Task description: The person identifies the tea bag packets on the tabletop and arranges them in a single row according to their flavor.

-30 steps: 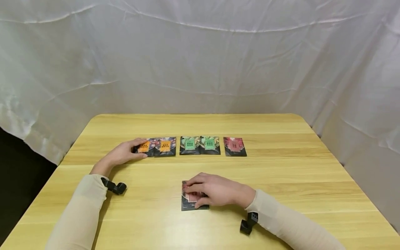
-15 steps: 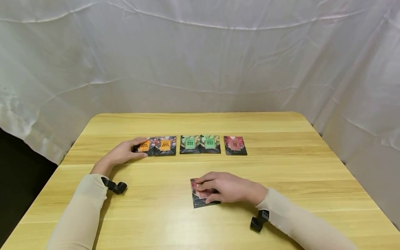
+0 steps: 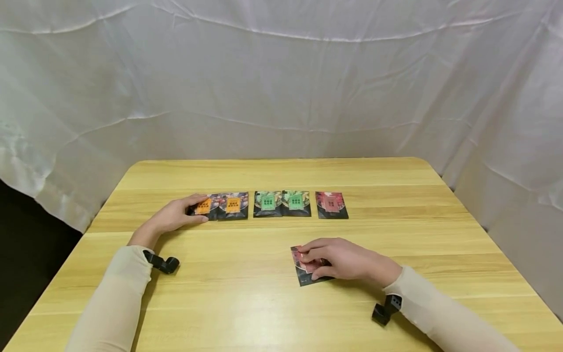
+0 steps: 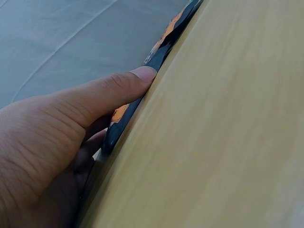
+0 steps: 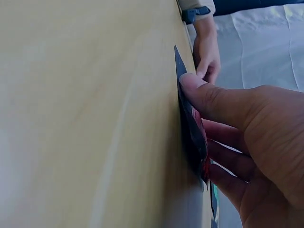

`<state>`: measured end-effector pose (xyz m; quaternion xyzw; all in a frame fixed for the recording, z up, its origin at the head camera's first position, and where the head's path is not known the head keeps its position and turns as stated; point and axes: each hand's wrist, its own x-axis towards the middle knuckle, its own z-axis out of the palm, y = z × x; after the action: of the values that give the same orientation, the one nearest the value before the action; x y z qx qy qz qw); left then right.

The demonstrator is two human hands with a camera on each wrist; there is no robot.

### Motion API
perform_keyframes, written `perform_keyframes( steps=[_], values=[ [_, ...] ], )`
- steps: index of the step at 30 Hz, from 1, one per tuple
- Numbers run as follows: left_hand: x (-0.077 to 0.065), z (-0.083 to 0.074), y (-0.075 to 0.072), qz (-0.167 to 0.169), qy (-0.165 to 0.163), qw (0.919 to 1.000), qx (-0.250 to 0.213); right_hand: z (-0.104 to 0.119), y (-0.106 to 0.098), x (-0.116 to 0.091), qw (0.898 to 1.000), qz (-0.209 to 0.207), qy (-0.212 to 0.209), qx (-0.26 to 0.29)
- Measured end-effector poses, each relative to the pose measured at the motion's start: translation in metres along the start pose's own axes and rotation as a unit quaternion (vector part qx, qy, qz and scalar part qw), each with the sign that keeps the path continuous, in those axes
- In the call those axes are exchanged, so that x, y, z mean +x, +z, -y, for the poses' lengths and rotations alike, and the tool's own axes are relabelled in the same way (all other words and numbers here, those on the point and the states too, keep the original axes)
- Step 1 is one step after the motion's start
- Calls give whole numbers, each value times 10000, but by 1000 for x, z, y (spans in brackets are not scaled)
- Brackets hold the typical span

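In the head view my right hand (image 3: 347, 259) grips a flat black-and-red sachet (image 3: 306, 279), thumb on its near part and fingers over its far part. The right wrist view shows the thumb on this sachet (image 5: 190, 126), which tilts a little at the tabletop; whether it is fully off the wood I cannot tell. My left hand (image 3: 169, 217) rests at the leftmost orange-labelled sachet (image 3: 203, 206), fingers along its far side, thumb (image 4: 142, 76) touching the near edge. A second orange-labelled sachet (image 3: 233, 205) lies against it.
Along the same row lie two green-labelled sachets (image 3: 267, 203), side by side, and one red-labelled sachet (image 3: 331, 205) to their right. The wooden table (image 3: 211, 313) has rounded far corners. Pale curtains (image 3: 281, 88) hang behind and at the sides.
My right hand has moved right and slightly away from me with the red sachet, which has turned a little. My left hand and the row of sachets stay in place.
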<state>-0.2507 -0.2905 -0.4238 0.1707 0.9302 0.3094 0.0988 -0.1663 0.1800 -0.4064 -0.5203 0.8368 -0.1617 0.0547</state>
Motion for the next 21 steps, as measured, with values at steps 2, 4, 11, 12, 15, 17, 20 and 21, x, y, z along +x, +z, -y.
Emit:
perform_keyframes(
  steps=[2, 4, 11, 12, 15, 17, 20, 21],
  values=[
    [0, 0, 0, 13, -9, 10000, 15, -3, -2, -5, 9999, 0, 133, 34],
    [0, 0, 0, 5, -27, 10000, 9, -6, -3, -10, 9995, 0, 301, 53],
    [1, -1, 0, -11, -4, 10000, -12, -15, -8, -26, 9978, -97, 628, 165],
    [2, -1, 0, -15, 0, 10000, -10, -16, -8, -28, 9977, -113, 642, 165],
    [2, 0, 0, -36, 13, 10000, -16, -21, -10, -34, 9970, -135, 735, 218],
    [2, 0, 0, -46, 19, 10000, -22, -25, -11, -39, 9963, -135, 810, 239],
    [1, 0, 1, -48, 17, 10000, -40, -31, -14, -45, 9952, -124, 940, 241],
    [1, 0, 1, -52, 14, 10000, -38, -34, -14, -47, 9947, -121, 989, 235]
  ],
)
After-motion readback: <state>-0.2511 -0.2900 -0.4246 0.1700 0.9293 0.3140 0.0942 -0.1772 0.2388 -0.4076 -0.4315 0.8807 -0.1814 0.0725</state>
